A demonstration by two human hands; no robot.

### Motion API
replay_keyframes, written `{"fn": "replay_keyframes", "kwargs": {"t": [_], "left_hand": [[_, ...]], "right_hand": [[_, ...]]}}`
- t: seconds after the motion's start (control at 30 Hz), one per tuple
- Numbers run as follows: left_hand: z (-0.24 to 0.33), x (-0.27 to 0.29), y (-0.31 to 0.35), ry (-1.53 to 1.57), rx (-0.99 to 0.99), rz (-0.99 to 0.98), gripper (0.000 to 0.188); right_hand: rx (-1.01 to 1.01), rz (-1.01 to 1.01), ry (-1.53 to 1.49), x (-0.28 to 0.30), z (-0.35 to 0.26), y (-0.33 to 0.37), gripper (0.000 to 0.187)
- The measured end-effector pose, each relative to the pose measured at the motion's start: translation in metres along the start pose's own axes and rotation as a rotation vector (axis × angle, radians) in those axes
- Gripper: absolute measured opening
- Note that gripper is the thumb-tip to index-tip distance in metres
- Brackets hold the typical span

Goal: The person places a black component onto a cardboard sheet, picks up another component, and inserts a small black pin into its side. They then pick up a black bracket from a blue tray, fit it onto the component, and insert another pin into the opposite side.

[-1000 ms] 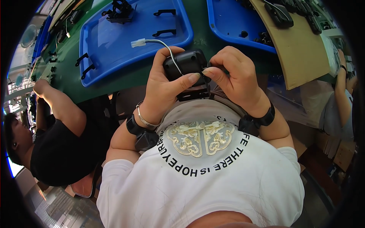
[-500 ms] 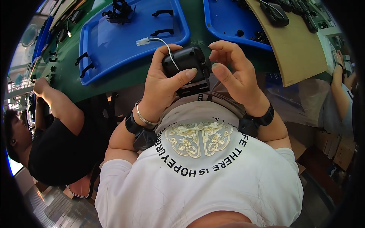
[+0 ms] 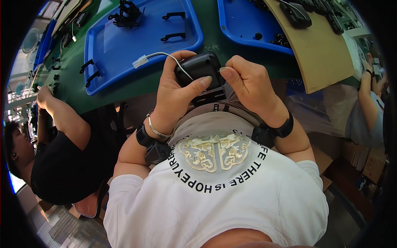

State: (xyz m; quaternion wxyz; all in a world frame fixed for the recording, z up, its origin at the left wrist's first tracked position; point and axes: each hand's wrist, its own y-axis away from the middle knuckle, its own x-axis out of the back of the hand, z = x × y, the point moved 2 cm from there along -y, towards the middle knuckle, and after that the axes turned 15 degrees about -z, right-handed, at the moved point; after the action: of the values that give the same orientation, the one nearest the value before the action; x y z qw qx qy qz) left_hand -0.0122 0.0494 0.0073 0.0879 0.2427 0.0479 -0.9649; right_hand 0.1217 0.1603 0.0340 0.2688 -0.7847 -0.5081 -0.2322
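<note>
A black plastic device housing [image 3: 199, 66] with rounded corners is held in front of my waist. My left hand [image 3: 175, 84] grips it from the left, thumb across its face and fingers behind. From the housing a white cable [image 3: 166, 53] arcs up and left to a clear-white plug [image 3: 140, 62], which hangs loose over the tray's edge. A slotted black bracket [image 3: 210, 96] shows at the housing's lower side. My right hand [image 3: 250, 84] is closed at the housing's right side, thumb and curled fingers pinched together. What lies between those fingertips is hidden.
A blue tray [image 3: 93, 45] beyond my hands holds black handle-like brackets [image 3: 173, 36] and a black mechanical assembly [image 3: 126, 15]. Another blue tray [image 3: 231, 37] with small black parts stands right, beside cardboard [image 3: 320, 58] bearing black devices [image 3: 295, 15]. A co-worker's arm [image 3: 66, 111] reaches the table at left.
My right hand has gone from spread fingers to a pinch at the housing's right side. The plug has swung left and down. The housing has shifted slightly left.
</note>
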Motion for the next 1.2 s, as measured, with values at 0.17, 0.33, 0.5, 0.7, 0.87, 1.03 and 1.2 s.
{"fn": "replay_keyframes", "kwargs": {"t": [0.17,0.33,0.5,0.7,0.87,1.03,1.2], "left_hand": [[-0.001,0.001,-0.002,0.022,0.001,-0.025,0.05],[-0.003,0.0,0.001,0.069,0.018,-0.021,0.049],[-0.002,-0.001,-0.001,0.017,0.019,-0.024,0.048],[-0.004,0.0,0.0,0.008,0.011,-0.033,0.049],[-0.003,-0.003,-0.001,0.006,0.008,-0.036,0.051],[0.003,-0.002,-0.005,0.231,-0.002,-0.008,0.054],[-0.007,0.002,-0.002,0.316,-0.029,-0.013,0.051]], "right_hand": [[0.006,-0.01,0.038,-0.005,0.001,-0.003,0.035],[-0.028,-0.185,0.244,0.004,0.006,-0.001,0.03],[0.045,0.122,-0.06,-0.007,0.003,0.0,0.04],[0.002,0.0,0.124,-0.006,0.002,-0.002,0.045],[-0.176,-0.279,0.17,0.004,0.01,0.0,0.048],[-0.105,-0.053,-0.336,0.003,0.01,0.011,0.055],[0.067,-0.018,-0.212,-0.003,0.002,0.006,0.063]]}}
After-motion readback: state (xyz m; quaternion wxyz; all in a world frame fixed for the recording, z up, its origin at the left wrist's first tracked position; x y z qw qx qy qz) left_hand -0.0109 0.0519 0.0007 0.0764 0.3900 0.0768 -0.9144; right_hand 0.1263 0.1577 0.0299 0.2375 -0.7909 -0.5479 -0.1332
